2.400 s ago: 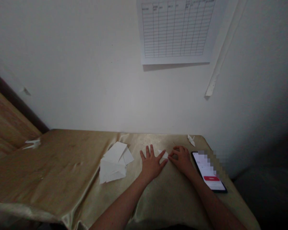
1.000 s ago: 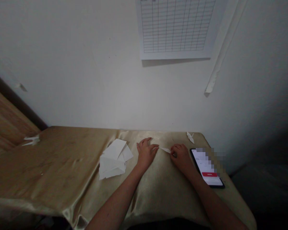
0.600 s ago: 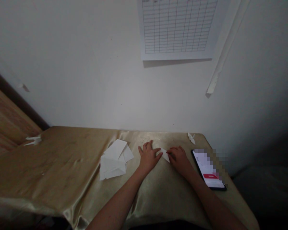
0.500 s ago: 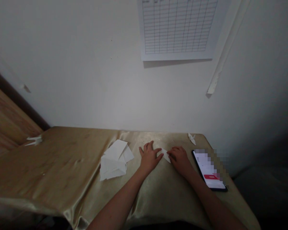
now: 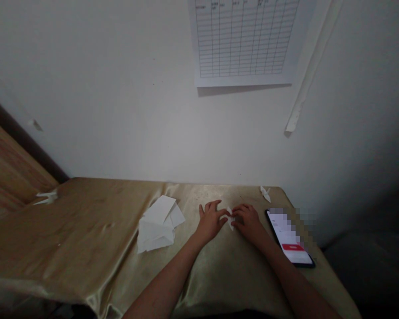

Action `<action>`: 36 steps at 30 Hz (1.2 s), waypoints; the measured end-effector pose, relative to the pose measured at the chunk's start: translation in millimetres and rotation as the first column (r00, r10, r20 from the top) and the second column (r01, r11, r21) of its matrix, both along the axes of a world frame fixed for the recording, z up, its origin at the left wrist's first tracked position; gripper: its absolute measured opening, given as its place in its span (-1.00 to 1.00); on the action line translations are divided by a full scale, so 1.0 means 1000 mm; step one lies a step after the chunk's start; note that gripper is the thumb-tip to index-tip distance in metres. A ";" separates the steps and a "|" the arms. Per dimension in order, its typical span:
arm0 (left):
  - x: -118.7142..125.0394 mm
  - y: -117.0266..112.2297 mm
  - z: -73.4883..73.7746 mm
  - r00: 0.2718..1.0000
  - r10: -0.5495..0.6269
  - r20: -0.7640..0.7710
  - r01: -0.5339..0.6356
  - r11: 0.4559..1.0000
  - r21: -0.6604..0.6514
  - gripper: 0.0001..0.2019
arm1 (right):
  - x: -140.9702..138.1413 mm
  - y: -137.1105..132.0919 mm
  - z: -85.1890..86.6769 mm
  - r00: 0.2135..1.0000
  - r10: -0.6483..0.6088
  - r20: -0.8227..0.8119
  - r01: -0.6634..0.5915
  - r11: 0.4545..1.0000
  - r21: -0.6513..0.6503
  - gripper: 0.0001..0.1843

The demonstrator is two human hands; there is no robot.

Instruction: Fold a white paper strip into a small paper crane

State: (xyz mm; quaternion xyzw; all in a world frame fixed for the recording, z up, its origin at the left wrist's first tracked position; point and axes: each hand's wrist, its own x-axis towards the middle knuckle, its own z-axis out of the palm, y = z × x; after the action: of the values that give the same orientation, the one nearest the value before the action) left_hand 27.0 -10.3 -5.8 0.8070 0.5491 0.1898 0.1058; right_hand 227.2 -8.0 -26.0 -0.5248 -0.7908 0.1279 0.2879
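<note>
A small, narrow piece of folded white paper (image 5: 231, 222) is between my hands over the tablecloth. My left hand (image 5: 210, 222) grips its left side with thumb and index finger, the other fingers raised and spread. From the right, my right hand (image 5: 248, 221) pinches the same paper, its fingers curled and partly hiding it. To the left of my hands lies a loose pile of white paper sheets (image 5: 158, 223). A small folded paper crane (image 5: 265, 193) rests near the table's back right corner.
A phone (image 5: 289, 239) with a lit screen lies right of my right forearm. Another folded white paper shape (image 5: 47, 197) sits at the far left. The table has a shiny gold cloth (image 5: 86, 230). A printed grid sheet (image 5: 242, 44) hangs on the wall behind.
The folded paper has turned from lying flat and broad to narrow and more upright between my fingers. My left thumb and index finger have closed in on it.
</note>
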 end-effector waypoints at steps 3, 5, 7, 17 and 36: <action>-0.002 0.002 0.000 0.999 -0.019 0.033 0.020 0.999 -0.032 -0.77 | 0.001 0.000 0.002 1.000 0.007 -0.031 -0.007 1.000 -0.013 -0.87; -0.003 0.004 -0.001 0.999 -0.016 0.049 0.018 0.999 -0.050 -0.81 | 0.001 -0.001 0.003 1.000 -0.015 -0.023 0.015 1.000 -0.023 -0.89; -0.003 0.005 -0.002 0.998 -0.010 0.055 0.013 0.998 -0.060 -0.83 | 0.001 -0.003 0.004 0.999 -0.045 -0.012 0.045 0.998 -0.032 -0.90; -0.001 0.005 -0.001 0.998 -0.033 0.057 0.038 0.996 -0.076 -0.74 | 0.006 -0.005 0.011 0.999 -0.049 -0.022 0.047 0.994 -0.100 -0.81; -0.015 0.008 -0.002 0.989 -0.127 0.079 0.131 0.990 -0.046 -0.75 | 0.009 -0.011 0.018 0.995 0.071 0.066 -0.068 0.997 -0.046 -0.78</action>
State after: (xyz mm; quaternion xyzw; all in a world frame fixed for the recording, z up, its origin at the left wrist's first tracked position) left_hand 12.5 -2.0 -7.9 0.8301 0.4961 0.1989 0.1590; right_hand 236.6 -18.9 -8.4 -0.5070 -0.8150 0.1372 0.2448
